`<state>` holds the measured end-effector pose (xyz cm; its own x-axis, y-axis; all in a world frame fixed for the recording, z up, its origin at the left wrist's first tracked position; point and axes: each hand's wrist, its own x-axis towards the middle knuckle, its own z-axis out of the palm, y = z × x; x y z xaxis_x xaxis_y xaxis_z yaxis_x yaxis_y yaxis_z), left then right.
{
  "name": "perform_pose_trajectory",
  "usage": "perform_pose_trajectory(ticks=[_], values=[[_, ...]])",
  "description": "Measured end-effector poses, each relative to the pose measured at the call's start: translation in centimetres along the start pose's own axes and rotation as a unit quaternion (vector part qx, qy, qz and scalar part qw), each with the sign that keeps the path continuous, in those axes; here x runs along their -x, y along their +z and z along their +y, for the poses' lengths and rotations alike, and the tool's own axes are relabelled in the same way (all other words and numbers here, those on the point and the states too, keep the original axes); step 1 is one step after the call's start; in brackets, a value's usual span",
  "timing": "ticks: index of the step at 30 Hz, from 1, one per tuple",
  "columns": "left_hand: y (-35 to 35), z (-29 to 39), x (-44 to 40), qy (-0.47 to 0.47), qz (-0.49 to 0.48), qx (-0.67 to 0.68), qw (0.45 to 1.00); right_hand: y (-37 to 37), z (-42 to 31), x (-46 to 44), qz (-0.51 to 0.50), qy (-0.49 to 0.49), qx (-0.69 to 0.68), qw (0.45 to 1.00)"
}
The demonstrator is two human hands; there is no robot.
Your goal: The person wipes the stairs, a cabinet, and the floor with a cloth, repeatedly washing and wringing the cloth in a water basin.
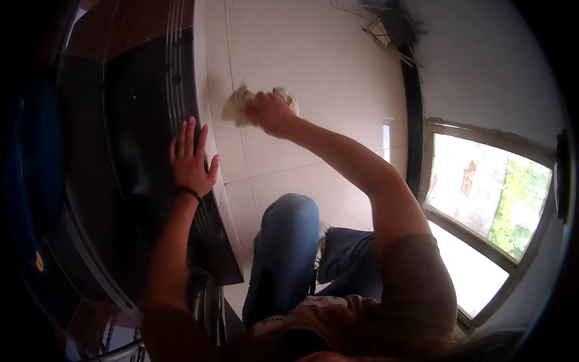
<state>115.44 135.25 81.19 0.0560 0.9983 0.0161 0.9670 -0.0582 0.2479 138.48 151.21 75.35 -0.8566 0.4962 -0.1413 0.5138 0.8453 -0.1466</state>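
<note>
My right hand [271, 114] presses a crumpled pale cloth [240, 111] onto the light tiled floor [313, 66], near the edge of a dark step. The cloth bunches out on both sides of the hand, and its left end looks smeared by motion. My fingers are closed over it. To the left, my left hand [194, 163] lies flat with fingers spread on the dark polished step [145, 145], close to its grooved edge. It holds nothing. A dark band circles the left wrist.
At the right, a window [488, 187] lets in bright light above a dark skirting strip [414, 120]. A dark bundle with loose wires [395, 27] sits at the top by the wall. A blue object [33, 163] stands at the far left. My jeans-clad knee [292, 223] rests below.
</note>
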Motion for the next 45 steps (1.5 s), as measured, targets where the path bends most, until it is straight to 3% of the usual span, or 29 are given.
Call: perform_pose_trajectory(ticks=[2,3,4,5,6,10,12,15,16,17,20,22,24,26,28,31,35,38,40,41,43,45], values=[[0.2,-0.3,-0.1,0.005,0.005,-0.005,1.0,1.7,0.3,7.7,-0.061,-0.123,0.011,0.99],[0.1,-0.2,-0.1,0.007,0.006,-0.003,1.0,2.1,0.4,11.7,0.008,-0.173,0.004,0.985],[0.2,-0.2,-0.1,0.008,0.008,-0.001,1.0,1.5,0.1,14.8,-0.073,-0.182,-0.004,0.981],[0.4,-0.2,-0.1,0.006,0.011,-0.001,1.0,3.7,0.5,17.7,-0.065,-0.19,-0.057,0.978],[0.4,-0.3,-0.1,0.017,0.021,0.001,1.0,3.3,0.5,19.4,-0.149,-0.196,-0.064,0.967],[0.4,0.2,-0.5,0.018,0.023,-0.009,1.0,10.7,3.4,25.1,-0.166,-0.258,-0.1,0.947],[-0.1,1.0,-0.6,0.01,0.008,-0.024,1.0,11.0,5.9,24.0,-0.263,-0.247,-0.161,0.919],[-0.3,1.2,-0.9,0.02,0.001,-0.052,0.998,11.7,8.7,23.2,-0.164,-0.303,-0.018,0.939],[-0.2,1.0,-1.1,0.033,-0.006,-0.065,0.997,11.2,10.5,23.5,-0.069,-0.28,0.031,0.957],[0.0,0.6,-0.9,0.041,-0.015,-0.067,0.997,15.0,13.6,23.1,-0.1,-0.281,-0.008,0.955],[0.9,0.4,-0.8,0.037,-0.004,-0.078,0.996,10.7,22.4,17.1,-0.111,-0.201,0.002,0.973],[0.4,1.4,-1.3,0.023,-0.015,-0.093,0.995,10.7,29.2,11.1,-0.026,-0.175,0.045,0.983],[0.1,1.6,-1.3,0.02,-0.025,-0.103,0.994,6.4,33.3,4.3,0.03,-0.004,0.03,0.999],[0.2,1.2,-1.3,0.019,-0.022,-0.125,0.992,4.3,35.3,-3.7,0.172,0.228,0.009,0.958],[-0.1,1.0,-0.9,0.029,-0.033,-0.14,0.989,4.3,32.4,-5.0,0.122,0.132,0.04,0.983],[-0.2,2.3,-1.8,0.015,-0.033,-0.164,0.986,9.8,21.5,2.0,0.164,-0.093,-0.05,0.981],[-1.0,3.3,-1.9,-0.026,-0.094,-0.18,0.979,15.6,9.2,12.5,0.061,-0.419,-0.13,0.897],[-0.7,2.6,-0.8,-0.116,-0.185,-0.191,0.957,14.6,8.9,9.0,-0.037,-0.445,-0.236,0.863],[-0.7,3.0,-1.2,-0.099,-0.168,-0.192,0.962,13.6,11.4,4.5,0.067,-0.352,-0.142,0.923],[-0.5,3.4,-1.7,-0.091,-0.159,-0.189,0.965,13.8,13.4,1.1,0.159,-0.25,-0.186,0.937],[-0.7,3.7,-1.9,-0.094,-0.159,-0.194,0.963,13.3,19.4,-6.6,0.234,-0.105,-0.322,0.911],[-0.4,3.3,-1.7,-0.089,-0.148,-0.195,0.966,9.3,27.7,-12.8,0.264,-0.031,-0.156,0.951]])
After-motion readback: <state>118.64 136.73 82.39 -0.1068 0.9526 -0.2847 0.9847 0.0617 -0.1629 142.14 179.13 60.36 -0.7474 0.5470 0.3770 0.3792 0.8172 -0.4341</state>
